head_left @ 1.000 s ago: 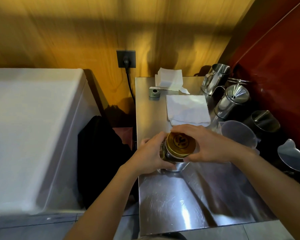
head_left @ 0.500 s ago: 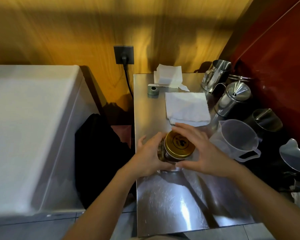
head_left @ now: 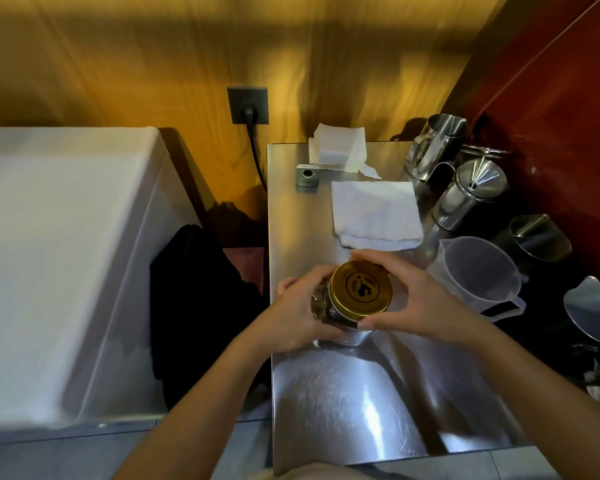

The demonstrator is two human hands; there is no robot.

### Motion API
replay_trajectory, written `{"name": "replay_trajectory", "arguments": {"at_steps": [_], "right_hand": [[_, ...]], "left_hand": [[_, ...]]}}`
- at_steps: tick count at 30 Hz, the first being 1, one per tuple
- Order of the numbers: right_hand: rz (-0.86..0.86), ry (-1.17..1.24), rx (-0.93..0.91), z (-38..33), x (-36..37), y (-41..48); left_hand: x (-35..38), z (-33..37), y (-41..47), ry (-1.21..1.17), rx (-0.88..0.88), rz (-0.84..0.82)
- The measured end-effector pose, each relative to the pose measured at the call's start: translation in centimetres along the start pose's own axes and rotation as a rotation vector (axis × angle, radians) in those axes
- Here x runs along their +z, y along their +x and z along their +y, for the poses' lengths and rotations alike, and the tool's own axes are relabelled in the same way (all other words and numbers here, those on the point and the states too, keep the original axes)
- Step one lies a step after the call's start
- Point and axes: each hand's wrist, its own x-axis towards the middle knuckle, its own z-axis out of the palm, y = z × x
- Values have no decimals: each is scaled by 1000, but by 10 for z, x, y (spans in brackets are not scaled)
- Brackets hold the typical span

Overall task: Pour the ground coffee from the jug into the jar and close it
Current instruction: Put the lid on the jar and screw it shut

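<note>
A glass jar with dark ground coffee inside stands on the steel table. A gold lid with a dark round logo sits on top of it. My left hand wraps the jar's side. My right hand grips the lid's rim with thumb and fingers curled around it. The clear plastic jug stands upright to the right, looking empty, its handle toward me.
A folded white cloth lies behind the jar, with paper napkins and a small grey device farther back. Several steel pitchers line the right side by the red wall. A white chest stands left of the table.
My right hand has turned around the lid, its fingers shifting from over the top to the rim. The lid's logo shows more fully. The jar stays in place.
</note>
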Motion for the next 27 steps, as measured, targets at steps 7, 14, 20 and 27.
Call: {"name": "replay_trajectory", "arguments": {"at_steps": [7, 14, 20, 27], "right_hand": [[108, -32, -82, 1, 13, 0], [257, -79, -91, 11, 22, -12], [257, -43, -86, 12, 23, -11], [222, 17, -84, 14, 21, -11]], "left_hand": [[-12, 3, 5, 116, 66, -61], [10, 1, 0, 168, 137, 100], [21, 3, -5, 89, 124, 215], [23, 5, -8, 67, 57, 204]]}}
